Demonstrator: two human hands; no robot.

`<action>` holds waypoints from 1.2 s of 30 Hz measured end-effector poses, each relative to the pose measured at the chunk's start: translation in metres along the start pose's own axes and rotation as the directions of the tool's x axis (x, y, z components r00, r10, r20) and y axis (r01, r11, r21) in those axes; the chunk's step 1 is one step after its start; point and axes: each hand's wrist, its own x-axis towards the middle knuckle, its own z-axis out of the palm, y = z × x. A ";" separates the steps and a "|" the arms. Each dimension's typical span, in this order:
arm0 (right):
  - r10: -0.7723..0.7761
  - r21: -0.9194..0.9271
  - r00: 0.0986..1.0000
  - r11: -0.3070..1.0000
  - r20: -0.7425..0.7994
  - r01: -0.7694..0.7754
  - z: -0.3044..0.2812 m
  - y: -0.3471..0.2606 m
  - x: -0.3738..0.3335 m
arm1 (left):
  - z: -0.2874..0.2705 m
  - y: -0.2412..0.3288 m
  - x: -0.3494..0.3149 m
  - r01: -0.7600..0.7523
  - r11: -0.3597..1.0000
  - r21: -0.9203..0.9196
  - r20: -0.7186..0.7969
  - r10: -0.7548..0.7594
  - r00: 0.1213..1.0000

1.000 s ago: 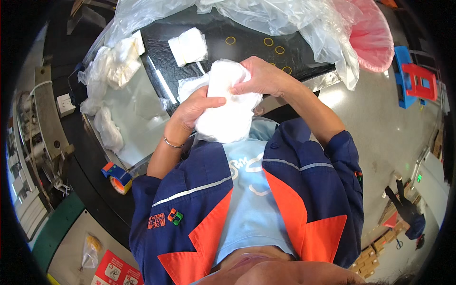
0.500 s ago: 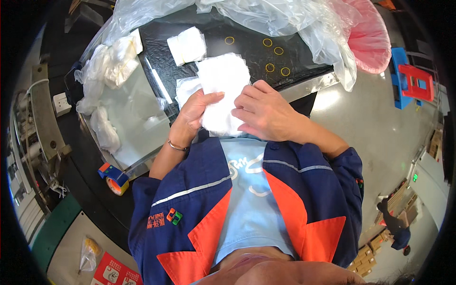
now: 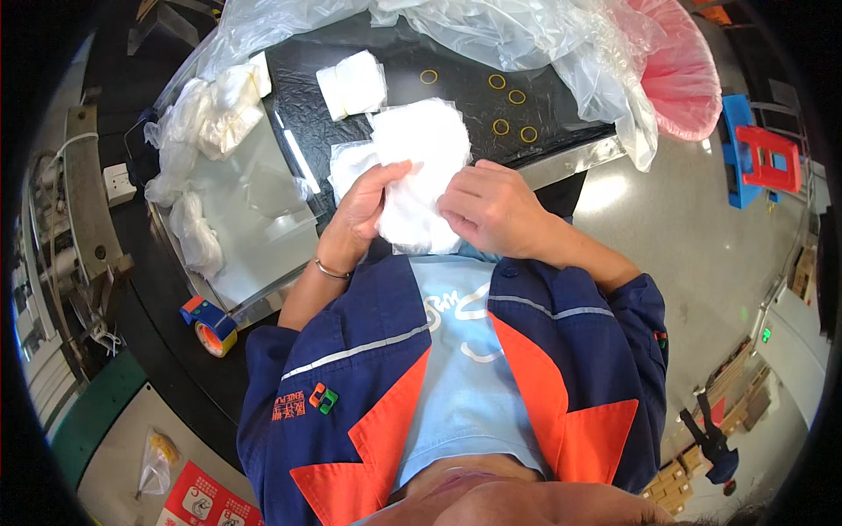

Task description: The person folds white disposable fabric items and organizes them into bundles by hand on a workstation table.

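The person wears a dark blue work jacket (image 3: 351, 351) with orange lapels, thin grey stripes and a small orange and green badge (image 3: 322, 399). Under it is a light blue shirt (image 3: 460, 368). The left wrist carries a thin bracelet (image 3: 331, 271).

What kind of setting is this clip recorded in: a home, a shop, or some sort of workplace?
Most likely a factory packing or assembly station. The person wears a work jacket, handles a white cloth piece at a black worktable strewn with clear plastic bags, and stacked cartons sit on the bare floor.
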 end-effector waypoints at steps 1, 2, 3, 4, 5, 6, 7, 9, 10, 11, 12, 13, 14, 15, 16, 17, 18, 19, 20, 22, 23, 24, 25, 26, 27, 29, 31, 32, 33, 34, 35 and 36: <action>0.083 0.091 0.995 0.993 -0.061 -0.077 0.001 -0.001 -0.001 | 0.001 -0.001 0.000 0.019 0.995 -0.096 0.049 -0.015 0.999; 0.084 0.089 0.995 0.993 -0.062 -0.079 -0.004 -0.002 0.001 | 0.003 -0.002 0.001 0.043 0.981 -0.191 0.098 -0.025 0.995; 0.239 0.217 0.971 0.947 0.025 -0.239 -0.011 -0.005 0.004 | 0.003 -0.004 0.001 0.041 0.981 -0.192 0.100 -0.023 0.995; 0.375 0.325 0.918 0.859 0.130 -0.397 -0.015 -0.006 0.007 | 0.004 -0.005 0.002 0.023 0.980 -0.198 0.115 0.000 0.993; 0.373 0.323 0.918 0.860 0.131 -0.395 -0.016 -0.006 0.008 | 0.004 -0.007 0.002 0.004 0.979 -0.205 0.131 0.023 0.991; 0.379 0.329 0.908 0.847 0.178 -0.418 -0.017 -0.005 0.009 | 0.007 -0.006 0.002 0.005 0.979 -0.205 0.133 0.023 0.991; 0.384 0.334 0.896 0.833 0.225 -0.441 -0.017 -0.005 0.010 | 0.012 -0.005 0.001 0.010 0.983 -0.186 0.136 0.016 0.991; 0.388 0.317 0.887 0.833 0.249 -0.454 -0.017 -0.006 0.010 | 0.015 -0.004 0.001 0.013 0.986 -0.168 0.140 0.011 0.990; 0.393 0.301 0.878 0.832 0.274 -0.466 -0.016 -0.006 0.010 | 0.014 -0.004 0.001 0.007 0.991 -0.137 0.115 0.009 0.993; 0.392 0.301 0.878 0.832 0.275 -0.465 -0.016 -0.006 0.011 | 0.013 -0.004 0.001 0.002 0.994 -0.106 0.091 0.007 0.996; 0.402 0.315 0.874 0.821 0.273 -0.476 -0.015 -0.005 0.010 | 0.011 -0.005 0.001 0.001 0.994 -0.107 0.090 0.009 0.996; 0.412 0.330 0.870 0.809 0.270 -0.486 -0.015 -0.005 0.010 | 0.006 -0.005 0.002 0.023 0.989 -0.148 0.104 -0.008 0.995; 0.412 0.330 0.870 0.809 0.271 -0.486 -0.015 -0.005 0.011 | 0.004 -0.006 0.003 0.046 0.981 -0.188 0.118 -0.024 0.993; 0.421 0.326 0.866 0.806 0.270 -0.494 -0.016 -0.005 0.011 | 0.004 -0.006 0.002 0.045 0.981 -0.189 0.117 -0.023 0.993; 0.430 0.322 0.862 0.803 0.268 -0.501 -0.016 -0.005 0.012 | 0.004 -0.006 0.002 0.029 0.986 -0.165 0.101 -0.012 0.995; 0.430 0.321 0.862 0.804 0.269 -0.501 -0.017 -0.005 0.013 | 0.005 -0.006 0.001 0.014 0.990 -0.139 0.084 -0.002 0.996; 0.448 0.330 0.848 0.785 0.282 -0.524 -0.018 -0.006 0.014 | 0.007 -0.005 0.000 0.015 0.990 -0.139 0.086 -0.003 0.996; 0.465 0.339 0.834 0.765 0.296 -0.547 -0.019 -0.006 0.014 | 0.011 -0.005 -0.001 0.003 0.995 -0.099 0.042 0.001 0.999; 0.467 0.338 0.834 0.765 0.295 -0.548 -0.020 -0.006 0.015 | 0.013 -0.004 -0.001 -0.008 0.998 -0.057 -0.002 0.008 1.000; 0.486 0.373 0.818 0.729 0.309 -0.574 -0.020 -0.006 0.016 | 0.002 -0.007 0.001 -0.006 0.997 -0.076 0.044 0.009 0.999; 0.486 0.373 0.818 0.729 0.309 -0.574 -0.020 -0.006 0.017 | -0.003 -0.008 0.002 -0.002 0.996 -0.093 0.090 0.011 0.996; 0.490 0.363 0.825 0.741 0.282 -0.565 -0.019 -0.004 0.017 | -0.003 -0.007 0.001 -0.002 0.996 -0.093 0.091 0.010 0.996; 0.494 0.352 0.832 0.753 0.254 -0.555 -0.019 -0.002 0.017 | -0.002 -0.006 0.000 0.008 0.992 -0.129 0.158 0.013 0.987; 0.495 0.352 0.831 0.753 0.253 -0.556 -0.020 -0.001 0.017 | -0.002 -0.005 -0.001 0.020 0.986 -0.164 0.225 0.017 0.974; 0.489 0.345 0.842 0.768 0.227 -0.539 -0.021 0.001 0.019 | -0.004 -0.004 -0.001 0.020 0.986 -0.164 0.225 0.018 0.974; 0.483 0.338 0.853 0.783 0.200 -0.523 -0.025 0.002 0.023 | -0.007 -0.003 0.000 -0.047 0.996 0.082 0.220 0.028 0.975; 0.476 0.248 0.862 0.826 0.174 -0.506 -0.028 0.003 0.027 | 0.002 -0.002 -0.001 -0.043 0.984 0.174 0.141 0.018 0.990; 0.477 0.248 0.862 0.826 0.174 -0.507 -0.028 0.005 0.027 | 0.007 -0.002 -0.002 -0.032 0.964 0.265 0.060 0.017 0.998; 0.422 0.175 0.900 0.883 0.112 -0.436 -0.027 0.008 0.027 | 0.011 -0.002 -0.002 -0.033 0.964 0.264 0.059 0.018 0.998; 0.358 0.096 0.932 0.927 0.055 -0.362 -0.026 0.012 0.028 | 0.013 -0.002 -0.003 -0.024 0.961 0.277 0.049 0.011 0.999; 0.357 0.097 0.932 0.927 0.056 -0.361 -0.026 0.015 0.030 | 0.015 -0.002 -0.004 -0.015 0.957 0.290 0.038 0.005 0.999; 0.323 0.009 0.946 0.946 0.001 -0.323 -0.027 0.019 0.032 | 0.016 -0.002 -0.004 -0.014 0.957 0.290 0.037 0.003 0.999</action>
